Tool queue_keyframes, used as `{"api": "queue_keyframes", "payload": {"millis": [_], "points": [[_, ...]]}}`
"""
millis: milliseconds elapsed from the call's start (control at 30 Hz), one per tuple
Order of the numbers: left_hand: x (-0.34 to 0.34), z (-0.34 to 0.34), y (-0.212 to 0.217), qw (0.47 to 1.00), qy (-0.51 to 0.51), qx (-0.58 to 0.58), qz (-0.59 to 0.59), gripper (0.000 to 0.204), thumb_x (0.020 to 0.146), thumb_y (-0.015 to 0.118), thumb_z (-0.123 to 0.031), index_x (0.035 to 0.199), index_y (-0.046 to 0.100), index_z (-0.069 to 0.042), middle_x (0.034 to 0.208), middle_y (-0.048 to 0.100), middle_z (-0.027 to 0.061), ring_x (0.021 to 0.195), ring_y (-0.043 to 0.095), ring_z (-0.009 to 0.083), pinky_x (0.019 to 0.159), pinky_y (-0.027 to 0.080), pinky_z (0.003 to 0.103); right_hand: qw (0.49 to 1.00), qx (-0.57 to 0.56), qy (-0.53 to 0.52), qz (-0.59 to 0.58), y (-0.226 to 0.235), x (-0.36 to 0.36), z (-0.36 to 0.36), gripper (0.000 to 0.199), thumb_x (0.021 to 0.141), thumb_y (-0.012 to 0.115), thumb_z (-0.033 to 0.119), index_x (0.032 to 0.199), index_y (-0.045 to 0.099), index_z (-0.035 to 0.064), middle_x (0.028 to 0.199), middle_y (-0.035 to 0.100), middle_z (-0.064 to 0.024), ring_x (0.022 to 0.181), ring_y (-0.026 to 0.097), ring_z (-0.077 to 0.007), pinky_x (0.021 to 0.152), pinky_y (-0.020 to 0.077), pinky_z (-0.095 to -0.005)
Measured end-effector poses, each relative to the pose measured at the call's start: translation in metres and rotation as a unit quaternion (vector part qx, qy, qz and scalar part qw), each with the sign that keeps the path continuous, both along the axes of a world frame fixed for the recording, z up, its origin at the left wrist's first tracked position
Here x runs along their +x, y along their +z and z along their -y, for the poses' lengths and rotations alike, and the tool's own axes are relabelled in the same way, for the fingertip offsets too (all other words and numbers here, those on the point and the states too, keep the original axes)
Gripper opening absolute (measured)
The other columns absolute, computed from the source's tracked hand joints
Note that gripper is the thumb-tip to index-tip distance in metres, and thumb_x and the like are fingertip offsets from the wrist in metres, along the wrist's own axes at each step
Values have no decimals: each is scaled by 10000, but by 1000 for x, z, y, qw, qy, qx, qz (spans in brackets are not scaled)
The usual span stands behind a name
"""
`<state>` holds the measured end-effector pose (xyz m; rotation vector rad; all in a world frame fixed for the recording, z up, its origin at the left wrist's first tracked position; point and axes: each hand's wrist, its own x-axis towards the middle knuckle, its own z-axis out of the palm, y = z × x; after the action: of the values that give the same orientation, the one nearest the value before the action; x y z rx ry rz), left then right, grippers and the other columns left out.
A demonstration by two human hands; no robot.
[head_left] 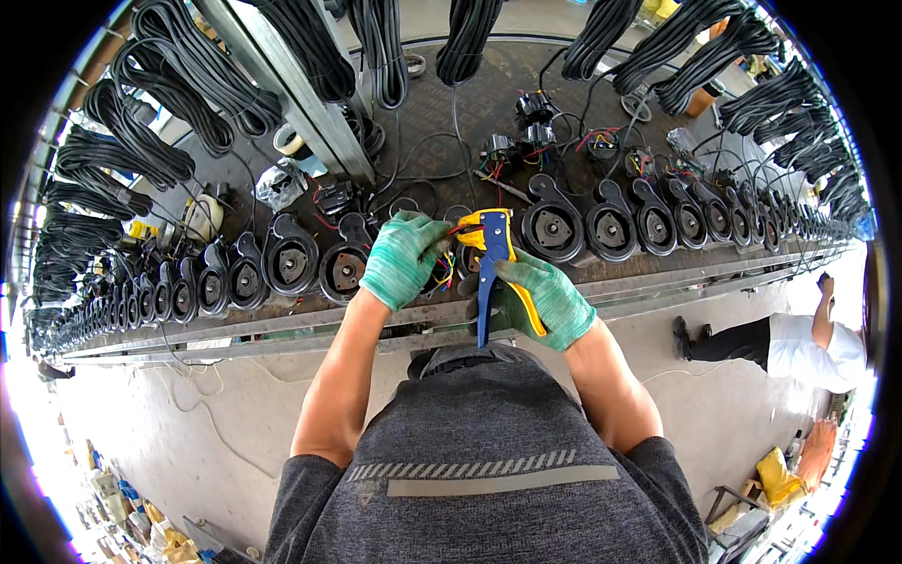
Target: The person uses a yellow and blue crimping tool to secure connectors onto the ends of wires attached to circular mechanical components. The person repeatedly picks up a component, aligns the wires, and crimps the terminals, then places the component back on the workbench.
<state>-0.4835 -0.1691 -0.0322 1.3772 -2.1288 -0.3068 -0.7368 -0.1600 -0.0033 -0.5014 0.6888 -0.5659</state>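
**Wire stripper working on coloured leads at the bench's near edge**

A yellow-and-blue wire stripper (490,268) is standing nearly upright over the near edge of the long workbench (658,273), its yellow head up and its blue handle pointing down toward the person's chest. The right hand (545,299), in a green knit glove, is gripping the handles, fingers wrapped closed around them. The left hand (404,256), gloved the same way, is pinching a bundle of thin coloured wires (443,268) and feeding a red lead into the tool's head; its fingers are curled shut on the bundle. The two hands are sitting just beside each other, with the stripper between them.

Along the near edge a row of black round motor housings (554,228) is running left and right, curving off toward both ends of the bench. Toward the far edge, small black parts with red and black leads (536,117) are lying scattered. Above, black coiled cables (150,132) are hanging in bunches from a metal rail (301,103). Near the right end, another person in a white top (808,352) is standing on the floor.
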Motion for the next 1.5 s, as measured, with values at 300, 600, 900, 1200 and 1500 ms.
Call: {"api": "queue_keyframes", "payload": {"millis": [300,600,900,1200,1500], "points": [[1,0,-2,999,-4,-28,16,203,876,693,-172,1039,736,-59,909,695,118,930,626,369,849,494,470,1000,23,19,2,10,3,5,367,1008,610,172,1344,574,28,1004,721,-186,834,744,-339,702,637,-481],[1,1,1,999,-22,-36,14,200,823,728,-95,1012,726,-27,939,697,150,923,632,384,829,511,475,995,-63,-4,-82,3,12,5,359,1017,634,286,1283,557,57,889,706,-123,697,711,-222,579,589,-356],[2,5,-6,999,-1,12,-34,223,891,709,-136,1078,718,-14,1023,696,173,986,628,392,870,510,462,993,-89,-72,-19,-19,16,4,298,1026,627,256,1258,583,75,911,689,-87,740,693,-196,664,587,-355],[15,24,10,994,35,-19,-98,238,985,681,-228,1071,732,-11,957,708,167,881,671,356,792,530,416,975,-35,-210,69,-23,-51,-4,356,993,622,218,1309,560,66,1065,694,-183,937,708,-367,830,596,-569],[40,139,23,979,76,-90,164,221,965,647,-231,1082,722,-59,987,711,170,968,625,386,865,508,480,943,9,-330,46,-59,-121,-23,354,1012,598,295,1257,587,41,1061,708,-189,930,716,-370,845,596,-532]]}}
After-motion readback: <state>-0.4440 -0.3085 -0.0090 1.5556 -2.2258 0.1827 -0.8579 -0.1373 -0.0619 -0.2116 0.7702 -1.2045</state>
